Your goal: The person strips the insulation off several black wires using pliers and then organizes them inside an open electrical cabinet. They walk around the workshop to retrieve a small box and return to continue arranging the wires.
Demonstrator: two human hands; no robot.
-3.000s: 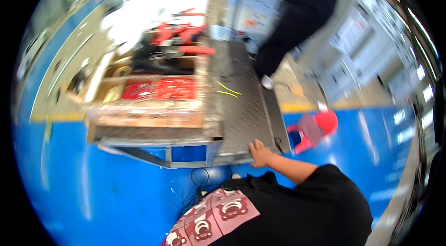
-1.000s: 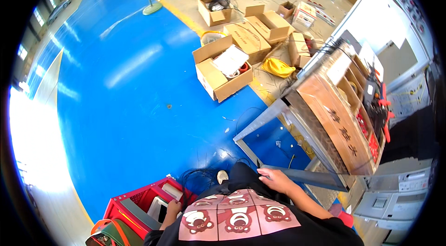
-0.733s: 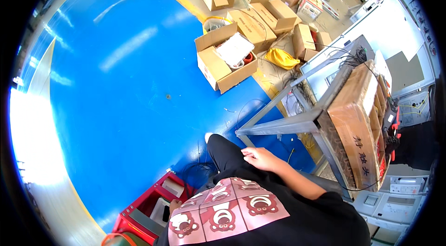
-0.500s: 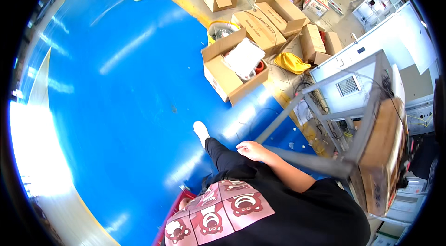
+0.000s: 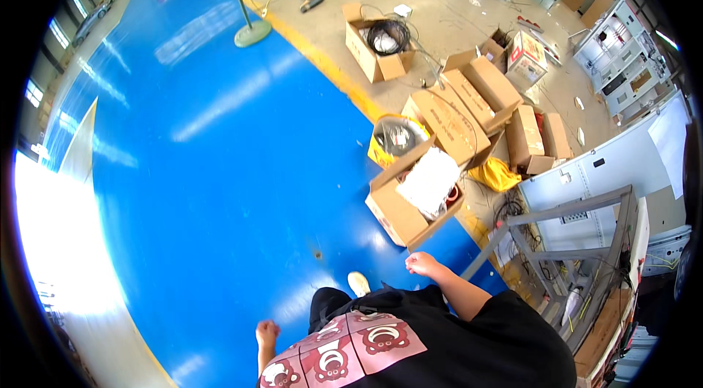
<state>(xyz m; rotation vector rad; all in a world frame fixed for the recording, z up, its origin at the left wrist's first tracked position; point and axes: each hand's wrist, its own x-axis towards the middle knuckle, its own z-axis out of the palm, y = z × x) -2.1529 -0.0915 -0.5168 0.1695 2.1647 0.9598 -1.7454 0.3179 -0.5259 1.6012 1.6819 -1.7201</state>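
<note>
My left hand [image 5: 267,332] hangs low beside my body over the blue floor. Its fingers look curled in, and nothing shows in them. Farther forward on the other side, my right hand [image 5: 421,263] is loosely closed with no object visible in it. The thing nearest to it is an open cardboard box [image 5: 395,213], with a crumpled white sheet [image 5: 430,181] on top and something red inside. Box and hand look apart. One light-coloured shoe [image 5: 359,284] shows in front of my dark trousers.
A grey metal frame [image 5: 571,255] stands close on my right, near a white cabinet panel [image 5: 586,168]. Beyond the near box are a yellow bucket [image 5: 377,153], more cartons [image 5: 448,124], a yellow bag [image 5: 496,175] and a box of black cable [image 5: 366,54]. A green stand base [image 5: 253,33] is far ahead.
I have moved forward; the boxes and metal frame are nearer. My left hand now shows fully, and the red object beside it is out of view. My right hand remains held forward.
</note>
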